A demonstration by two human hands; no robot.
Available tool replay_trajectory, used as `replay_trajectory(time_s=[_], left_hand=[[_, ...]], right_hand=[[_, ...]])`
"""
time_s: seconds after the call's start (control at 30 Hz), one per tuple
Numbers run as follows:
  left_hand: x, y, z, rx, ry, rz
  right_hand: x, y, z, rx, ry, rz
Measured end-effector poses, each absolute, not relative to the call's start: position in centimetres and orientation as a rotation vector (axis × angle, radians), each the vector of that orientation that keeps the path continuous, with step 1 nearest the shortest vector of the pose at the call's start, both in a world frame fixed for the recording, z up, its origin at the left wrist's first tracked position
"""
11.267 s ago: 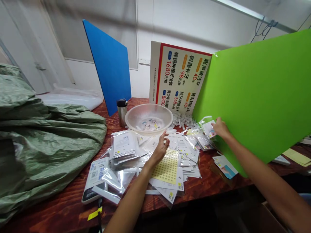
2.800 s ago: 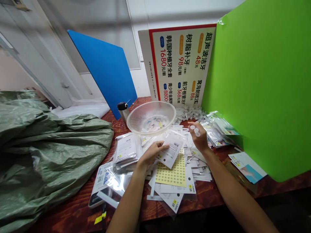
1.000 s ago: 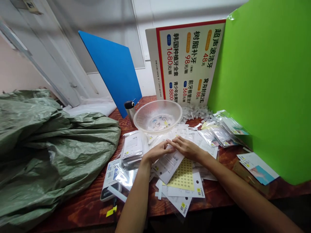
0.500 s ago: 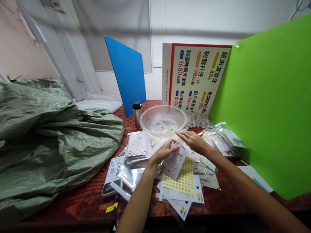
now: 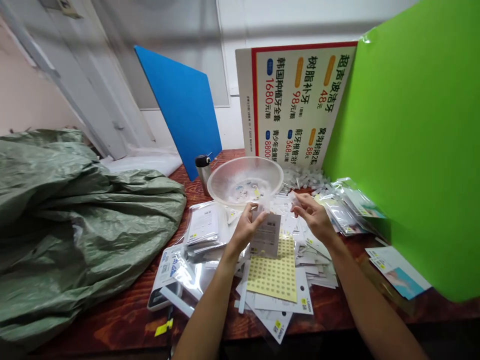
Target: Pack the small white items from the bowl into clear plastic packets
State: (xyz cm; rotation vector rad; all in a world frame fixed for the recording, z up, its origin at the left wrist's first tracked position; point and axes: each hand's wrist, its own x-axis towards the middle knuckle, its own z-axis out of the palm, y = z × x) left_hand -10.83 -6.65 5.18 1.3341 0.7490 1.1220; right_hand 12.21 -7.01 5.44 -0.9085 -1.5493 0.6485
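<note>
Head camera view: a person's left hand [image 5: 245,227] pinches a printed card [image 5: 267,236] near its top edge, over a yellow sticker sheet [image 5: 272,276], while the right hand [image 5: 314,216], near the card, grips a small clear piece [image 5: 294,198] at its fingertips. Loose papers [image 5: 275,325] lie under the sheet on a wooden table [image 5: 326,312]. Beyond the hands stands a plastic bowl [image 5: 215,189], beside a metal bottle [image 5: 204,176]; a green board [image 5: 412,150] rises at right.
</note>
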Motion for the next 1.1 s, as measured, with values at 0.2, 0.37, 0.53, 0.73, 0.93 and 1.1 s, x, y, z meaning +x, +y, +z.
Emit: replay_trajectory(time_s=[0.2, 0.37, 0.53, 0.73, 0.93, 1.1], left_hand=[[-10.4, -7.0, 5.4, 1.362, 0.797, 1.059], [-10.4, -6.9, 4.9, 1.395, 0.829, 0.998], [-10.4, -6.7, 4.1, 1.492, 0.893, 0.920], [-9.8, -6.9, 4.1, 1.427, 0.837, 0.875], [-9.6, -6.8, 3.3, 1.454, 0.901, 0.818], [-9.6, -6.7, 3.1, 1.450, 0.903, 0.860]], right_hand=[[11.6, -7.5, 5.9, -0.896, -1.494, 0.753], [11.9, -7.1, 5.3, -0.918, -1.552, 0.706], [12.0, -7.2, 5.7, -0.829, -1.597, 0.669], [11.3, -5.9, 4.0, -0.999, -1.322, 0.852], [9.5, -5.7, 2.6, -1.046, -1.189, 0.899], [8.8, -6.3, 2.7, -1.077, -1.309, 0.772]])
